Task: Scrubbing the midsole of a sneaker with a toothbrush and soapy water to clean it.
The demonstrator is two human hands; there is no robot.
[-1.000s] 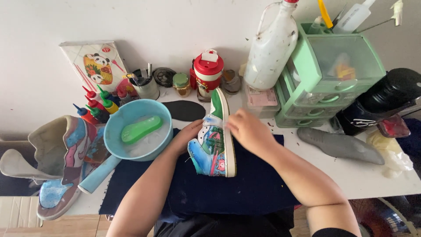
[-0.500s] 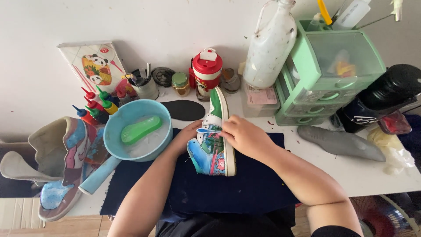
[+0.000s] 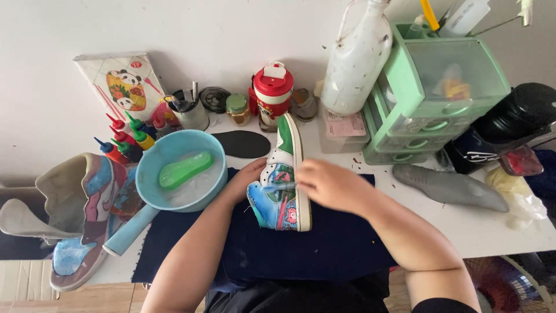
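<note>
Two hands meet at a painted high-top sneaker (image 3: 282, 185) that lies on its side on a dark blue cloth (image 3: 324, 249) in the middle of the desk (image 3: 480, 226), its white sole facing right. The left hand (image 3: 246, 181) cups the shoe from the left, its grip closed around the upper. The right hand (image 3: 330, 185) rests against the sole side, its grip pinched on a thin pale brush (image 3: 278, 186) laid across the painted panel; motion blur hides the finer finger detail. Just left of the shoe stands a light blue basin (image 3: 152, 168) with a green scrubbing brush (image 3: 185, 170) inside. Farther left lies a second painted shoe (image 3: 81, 220). Along the far wall stand squeeze bottles of paint (image 3: 124, 139), a red-lidded cup (image 3: 272, 95), a white jug (image 3: 354, 61) and a green drawer unit (image 3: 434, 93). A grey insole (image 3: 449, 186) lies to the right.
</note>
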